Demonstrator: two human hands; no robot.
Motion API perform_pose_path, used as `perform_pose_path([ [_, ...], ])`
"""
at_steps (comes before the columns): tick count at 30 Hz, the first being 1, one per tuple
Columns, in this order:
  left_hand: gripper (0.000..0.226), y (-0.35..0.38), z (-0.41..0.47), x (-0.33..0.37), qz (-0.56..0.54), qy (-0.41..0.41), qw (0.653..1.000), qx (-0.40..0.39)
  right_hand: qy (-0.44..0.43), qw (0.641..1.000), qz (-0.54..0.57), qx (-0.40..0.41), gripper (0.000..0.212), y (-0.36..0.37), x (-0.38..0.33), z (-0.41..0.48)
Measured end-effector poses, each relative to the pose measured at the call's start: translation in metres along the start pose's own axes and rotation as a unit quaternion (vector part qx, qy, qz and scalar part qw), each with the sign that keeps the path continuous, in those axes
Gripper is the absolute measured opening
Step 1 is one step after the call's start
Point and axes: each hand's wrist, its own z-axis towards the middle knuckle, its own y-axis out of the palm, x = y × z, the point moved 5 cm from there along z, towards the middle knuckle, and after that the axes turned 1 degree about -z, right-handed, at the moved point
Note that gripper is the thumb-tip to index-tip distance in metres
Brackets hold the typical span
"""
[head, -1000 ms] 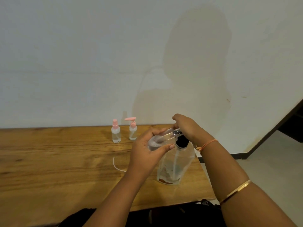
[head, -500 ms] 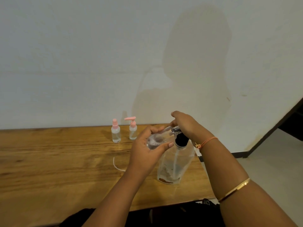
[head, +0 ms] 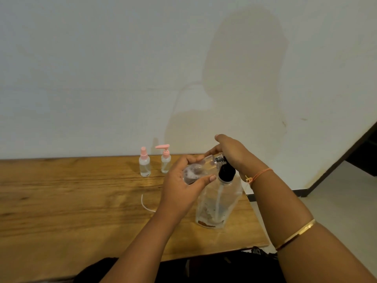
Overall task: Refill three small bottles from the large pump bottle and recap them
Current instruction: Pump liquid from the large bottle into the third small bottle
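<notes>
Now: small bottle held at the pump spout

Left hand (head: 183, 186) was wrapped around a small clear bottle (head: 199, 170), tilted on its side, thumb across the front and fingers behind; the grip was closed on the bottle body. Foamy liquid showed in the lower end. Its open neck pointed right, just beside the black pump head (head: 226, 172) of the large clear bottle (head: 219, 203), which stood upright on the wooden counter (head: 71, 201) near its right edge. Right hand (head: 231, 152) lay over the top of the pump, palm down, fingers extended rather than curled; whether it gripped anything, I could not tell. Two more small bottles stood capped near the wall, well apart from the hands: one with a pink spray cap (head: 144, 163), one with a pink pump cap (head: 165, 160). A thin white tube (head: 145, 204) lay on the counter, left of the left wrist.
</notes>
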Motion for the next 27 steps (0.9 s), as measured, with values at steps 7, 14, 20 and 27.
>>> perform_pose_path([
  [7, 0.032, 0.0021, -0.0017, -0.0016, 0.000, -0.001, 1.000, -0.007, 0.000, 0.998, -0.057, 0.019, 0.046, -0.0014, 0.0054, 0.0022],
  [14, 0.030, 0.0020, -0.0013, -0.0004, -0.011, -0.003, 1.000, -0.004, 0.000, 1.000, 0.008, -0.011, 0.053, 0.0010, 0.0005, -0.0021],
  [20, 0.033, 0.0021, -0.0020, 0.0014, 0.001, 0.004, 1.000, -0.004, 0.004, 1.000, 0.011, -0.002, 0.054, 0.0026, 0.0010, -0.0018],
  [27, 0.036, 0.0034, -0.0025, 0.0003, 0.003, 0.008, 1.000, -0.015, 0.008, 1.000, -0.006, -0.001, 0.050, 0.0031, 0.0047, -0.0014],
])
